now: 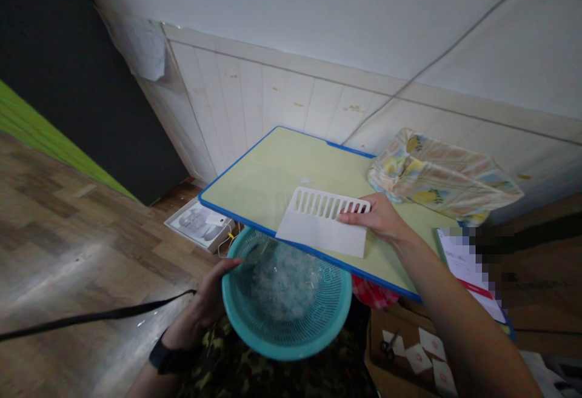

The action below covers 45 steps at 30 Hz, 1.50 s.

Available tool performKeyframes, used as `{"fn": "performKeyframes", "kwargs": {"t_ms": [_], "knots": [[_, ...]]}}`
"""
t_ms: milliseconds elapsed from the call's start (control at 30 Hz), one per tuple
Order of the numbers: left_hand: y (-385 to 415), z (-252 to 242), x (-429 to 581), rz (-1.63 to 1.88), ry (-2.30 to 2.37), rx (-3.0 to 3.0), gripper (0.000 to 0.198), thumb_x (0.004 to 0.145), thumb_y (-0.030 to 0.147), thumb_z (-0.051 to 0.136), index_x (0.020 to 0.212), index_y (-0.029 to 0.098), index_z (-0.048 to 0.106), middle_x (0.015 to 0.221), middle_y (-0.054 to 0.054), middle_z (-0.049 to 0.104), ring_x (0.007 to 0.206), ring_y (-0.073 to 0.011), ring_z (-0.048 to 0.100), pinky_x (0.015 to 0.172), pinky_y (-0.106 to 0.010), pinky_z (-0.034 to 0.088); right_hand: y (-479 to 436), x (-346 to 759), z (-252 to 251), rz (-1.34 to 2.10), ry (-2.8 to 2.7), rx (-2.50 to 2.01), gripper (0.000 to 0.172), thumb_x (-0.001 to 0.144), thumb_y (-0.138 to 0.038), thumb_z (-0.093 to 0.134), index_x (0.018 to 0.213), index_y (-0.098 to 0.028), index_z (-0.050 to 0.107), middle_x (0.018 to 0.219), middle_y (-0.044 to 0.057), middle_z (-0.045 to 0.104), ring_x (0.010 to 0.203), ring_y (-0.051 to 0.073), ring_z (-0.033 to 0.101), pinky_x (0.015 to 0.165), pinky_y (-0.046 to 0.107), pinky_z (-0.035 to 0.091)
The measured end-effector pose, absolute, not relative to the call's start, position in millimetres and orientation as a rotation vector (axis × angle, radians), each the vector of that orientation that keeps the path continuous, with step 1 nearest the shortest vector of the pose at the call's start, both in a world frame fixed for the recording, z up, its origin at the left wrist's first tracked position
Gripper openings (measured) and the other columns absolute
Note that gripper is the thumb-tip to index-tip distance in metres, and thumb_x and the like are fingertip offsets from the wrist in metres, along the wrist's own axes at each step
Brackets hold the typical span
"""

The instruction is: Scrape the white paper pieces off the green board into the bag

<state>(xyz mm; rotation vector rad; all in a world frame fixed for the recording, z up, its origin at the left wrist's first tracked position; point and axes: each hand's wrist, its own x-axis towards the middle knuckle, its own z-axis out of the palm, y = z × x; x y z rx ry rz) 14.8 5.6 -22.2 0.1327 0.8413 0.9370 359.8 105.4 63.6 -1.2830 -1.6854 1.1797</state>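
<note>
My right hand [375, 216] is closed on a flat white scraper [325, 231] with a row of slots along its top, held against the pale yellow tabletop [268, 171] near its front edge. Below that edge, a teal plastic basket [288, 349] sits over my lap, with whitish, translucent clumps [288, 286] inside. My left hand [211, 292] grips the basket's left rim, thumb over the edge; its other fingers are mostly hidden.
A patterned cloth [445, 186] lies at the table's back right, with papers [470, 277] nearer me. An open white box [200, 225] is on the floor at left. Scissors [388, 346] and paper cards [418, 358] lie low at right. A wall stands behind the table.
</note>
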Motion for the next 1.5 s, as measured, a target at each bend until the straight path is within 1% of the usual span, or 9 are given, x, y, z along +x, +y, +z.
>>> {"fn": "performKeyframes", "kwargs": {"t_ms": [233, 400, 567, 767, 833, 967, 1300, 1400, 1500], "knots": [[9, -28, 7, 0.981, 0.899, 0.174, 0.034, 0.081, 0.016, 0.065, 0.114, 0.013, 0.073, 0.071, -0.009, 0.082, 0.062, -0.03, 0.078, 0.064, -0.038, 0.063, 125, 359, 53, 0.828, -1.406, -1.326, 0.036, 0.062, -0.046, 0.085, 0.074, -0.014, 0.075, 0.066, 0.004, 0.071, 0.058, 0.017, 0.06, 0.053, 0.026, 0.043], [12, -22, 4, 1.027, 0.969, 0.215, 0.018, 0.084, 0.014, 0.06, 0.09, 0.014, 0.077, 0.066, -0.009, 0.081, 0.053, -0.0253, 0.075, 0.053, -0.032, 0.061, 134, 355, 49, 0.76, -1.5, -1.386, 0.041, 0.063, -0.051, 0.083, 0.071, -0.012, 0.074, 0.063, 0.004, 0.069, 0.055, 0.016, 0.058, 0.051, 0.026, 0.04], [12, -17, 6, 1.047, 1.032, 0.242, 0.023, 0.086, 0.015, 0.057, 0.072, 0.014, 0.075, 0.061, -0.01, 0.08, 0.046, -0.0221, 0.071, 0.048, -0.031, 0.06, 129, 352, 55, 0.897, -1.583, -1.358, 0.041, 0.063, -0.05, 0.083, 0.073, -0.012, 0.075, 0.065, 0.005, 0.071, 0.055, 0.016, 0.059, 0.05, 0.026, 0.041], [13, -20, 5, 1.049, 1.002, 0.235, 0.02, 0.085, 0.016, 0.059, 0.081, 0.012, 0.078, 0.065, -0.012, 0.081, 0.056, -0.0265, 0.075, 0.053, -0.033, 0.061, 118, 349, 63, 1.027, -1.674, -1.332, 0.038, 0.064, -0.048, 0.084, 0.074, -0.012, 0.077, 0.069, 0.006, 0.073, 0.056, 0.016, 0.061, 0.051, 0.025, 0.043], [13, -22, 5, 1.049, 0.993, 0.221, 0.018, 0.083, 0.016, 0.061, 0.089, 0.014, 0.079, 0.066, -0.011, 0.081, 0.06, -0.0284, 0.077, 0.058, -0.035, 0.062, 116, 348, 63, 1.053, -1.708, -1.33, 0.038, 0.064, -0.048, 0.083, 0.075, -0.012, 0.077, 0.069, 0.005, 0.073, 0.057, 0.016, 0.061, 0.051, 0.025, 0.043], [12, -22, 4, 1.053, 0.981, 0.214, 0.031, 0.081, 0.017, 0.064, 0.11, 0.016, 0.075, 0.068, -0.009, 0.082, 0.06, -0.0289, 0.077, 0.062, -0.038, 0.062, 112, 347, 61, 1.112, -1.733, -1.32, 0.037, 0.065, -0.046, 0.083, 0.076, -0.011, 0.077, 0.068, 0.005, 0.072, 0.056, 0.015, 0.06, 0.051, 0.025, 0.042], [12, -22, 7, 1.047, 1.024, 0.202, 0.038, 0.079, 0.017, 0.065, 0.116, 0.013, 0.072, 0.068, -0.01, 0.082, 0.059, -0.0301, 0.076, 0.067, -0.041, 0.061, 107, 354, 62, 1.236, -1.657, -1.311, 0.032, 0.061, -0.041, 0.087, 0.072, -0.013, 0.076, 0.065, 0.004, 0.071, 0.054, 0.015, 0.06, 0.049, 0.024, 0.042], [12, -21, 8, 1.04, 1.024, 0.202, 0.042, 0.079, 0.018, 0.065, 0.121, 0.015, 0.07, 0.071, -0.01, 0.082, 0.064, -0.0318, 0.077, 0.071, -0.043, 0.061, 113, 362, 61, 1.166, -1.58, -1.259, 0.031, 0.064, -0.043, 0.085, 0.071, -0.014, 0.075, 0.066, 0.004, 0.072, 0.056, 0.016, 0.061, 0.05, 0.025, 0.043], [12, -22, 7, 1.039, 1.031, 0.198, 0.043, 0.08, 0.017, 0.064, 0.123, 0.016, 0.069, 0.072, -0.009, 0.083, 0.065, -0.0319, 0.078, 0.071, -0.043, 0.062, 125, 375, 59, 0.91, -1.457, -1.23, 0.032, 0.07, -0.047, 0.081, 0.073, -0.016, 0.074, 0.068, 0.003, 0.071, 0.06, 0.016, 0.061, 0.055, 0.027, 0.044]]}}
